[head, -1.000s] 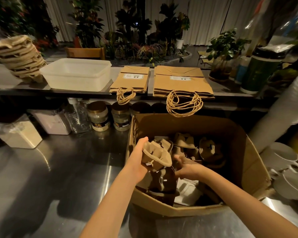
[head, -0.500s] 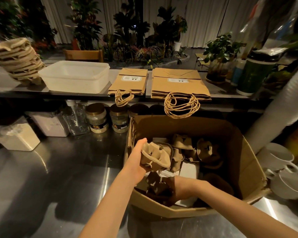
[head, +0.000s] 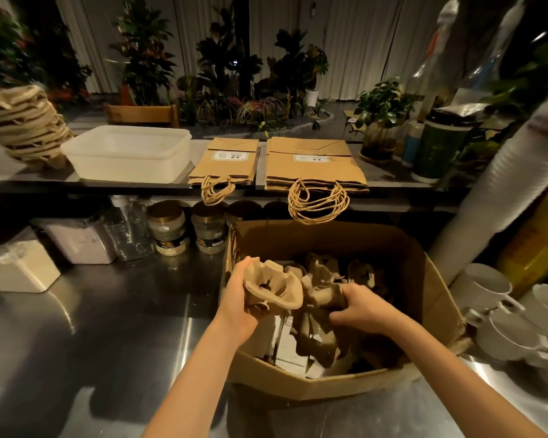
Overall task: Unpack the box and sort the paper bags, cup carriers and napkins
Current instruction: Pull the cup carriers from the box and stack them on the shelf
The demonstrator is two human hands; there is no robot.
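The counter (head: 108, 327) bears a box (head: 424, 295) at its front edge, jars (head: 168, 229) along the back and cups (head: 487, 289) at right; the shelf (head: 29, 178) holds carriers (head: 26, 124) at left, a tub (head: 127, 153) and bags (head: 314, 162).

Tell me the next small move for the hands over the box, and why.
Probably the right hand should lift its carrier clear of the box and nest it with the cup carrier the left hand holds. Both are carriers, and a nested stack of carriers stands on the shelf at far left, so pairing them likely saves a trip.
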